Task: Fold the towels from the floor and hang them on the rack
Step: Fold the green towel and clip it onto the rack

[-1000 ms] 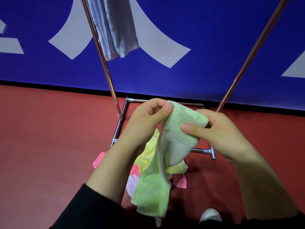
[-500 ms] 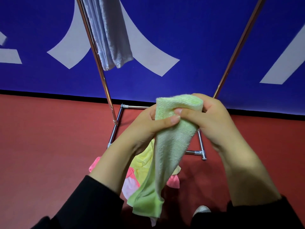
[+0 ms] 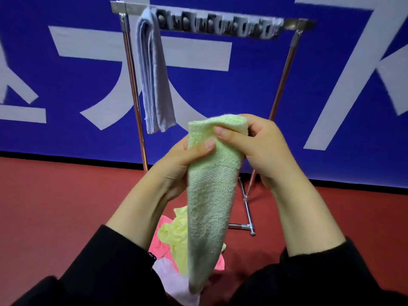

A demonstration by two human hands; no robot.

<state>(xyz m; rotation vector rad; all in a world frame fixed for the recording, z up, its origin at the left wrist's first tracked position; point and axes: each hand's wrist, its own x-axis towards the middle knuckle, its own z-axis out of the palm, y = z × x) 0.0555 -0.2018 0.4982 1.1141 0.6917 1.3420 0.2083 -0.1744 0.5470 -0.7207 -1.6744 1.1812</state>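
Observation:
A light green towel [image 3: 209, 202] hangs folded lengthways in front of me, held up by both hands near its top. My left hand [image 3: 176, 166] grips its left edge, thumb across the front. My right hand [image 3: 260, 151] pinches the top fold from the right. Behind stands the chrome rack [image 3: 132, 85], its top bar [image 3: 295, 23] carrying a row of grey clips. One folded pale blue towel [image 3: 154, 85] hangs at the bar's left end. On the floor below my hands lies a heap of yellow towels [image 3: 174, 233] and pink towels [image 3: 161, 246], partly hidden by the green one.
The floor [image 3: 55, 206] is red. A blue wall banner [image 3: 220, 96] with large white shapes runs behind the rack. The rack's base foot [image 3: 249, 226] lies on the floor just right of the heap.
The view has tilted upward, bringing the rack's top bar and clips into sight. Both hands have raised the green towel and it now hangs narrower and straighter.

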